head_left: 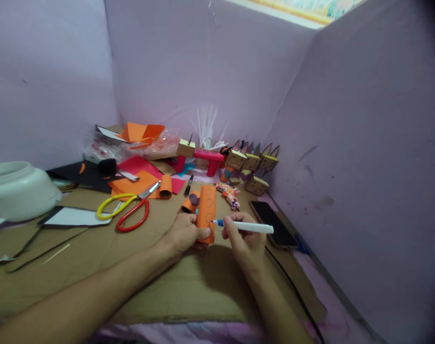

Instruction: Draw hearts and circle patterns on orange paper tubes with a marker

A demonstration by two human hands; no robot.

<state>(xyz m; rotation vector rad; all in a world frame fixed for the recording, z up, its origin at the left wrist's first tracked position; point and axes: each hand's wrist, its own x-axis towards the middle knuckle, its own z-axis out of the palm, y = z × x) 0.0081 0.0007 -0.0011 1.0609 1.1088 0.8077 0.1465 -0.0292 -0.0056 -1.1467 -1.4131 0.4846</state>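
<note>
An orange paper tube (208,205) is held by its lower end in my left hand (184,232), thumb across its front. Several small outlined shapes run down the tube's face. My right hand (246,239) grips a white marker (251,227) with a blue tip end, and its point meets or nearly meets the tube beside the lowest outline. Just behind my left hand lies a shorter orange tube (189,203) with a purple heart on it, partly hidden. The fingers under the tube are mostly out of sight.
Scissors (143,195) with yellow and red handles lie left on the cardboard (131,267). Near them stands a short orange roll (166,186). A phone (273,223) and a black cable (292,286) lie right. Box figures with pointed ears (253,161) line the back; a white pot (20,191) stands left.
</note>
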